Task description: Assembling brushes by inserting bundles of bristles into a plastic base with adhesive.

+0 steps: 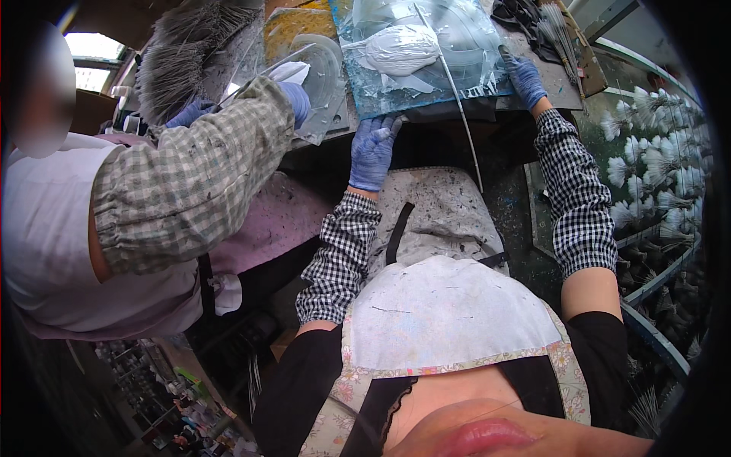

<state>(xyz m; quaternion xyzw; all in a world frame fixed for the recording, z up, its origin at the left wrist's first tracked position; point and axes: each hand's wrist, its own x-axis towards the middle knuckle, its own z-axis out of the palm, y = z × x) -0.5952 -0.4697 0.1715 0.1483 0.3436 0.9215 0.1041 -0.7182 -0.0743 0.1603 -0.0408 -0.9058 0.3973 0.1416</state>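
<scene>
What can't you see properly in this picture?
- Left hand: the fingertips curl over the near edge of the glass pane, so what they pinch is hidden.
- Right hand: the fingers lie on the pane's right edge; a grip cannot be told.
- White lump on the pane: too blurred to name.
- Co-worker's hand: half covered by a clear sheet.
- Bench top: cut off by the upper edge.

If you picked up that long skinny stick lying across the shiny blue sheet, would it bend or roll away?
The thin rod looks straight and stiff, so it probably would not flop, though something that slim may flex a little. It seems round, so a push could roll it across the slick blue sheet. It is likely light. The right hand rests beside it.
</scene>
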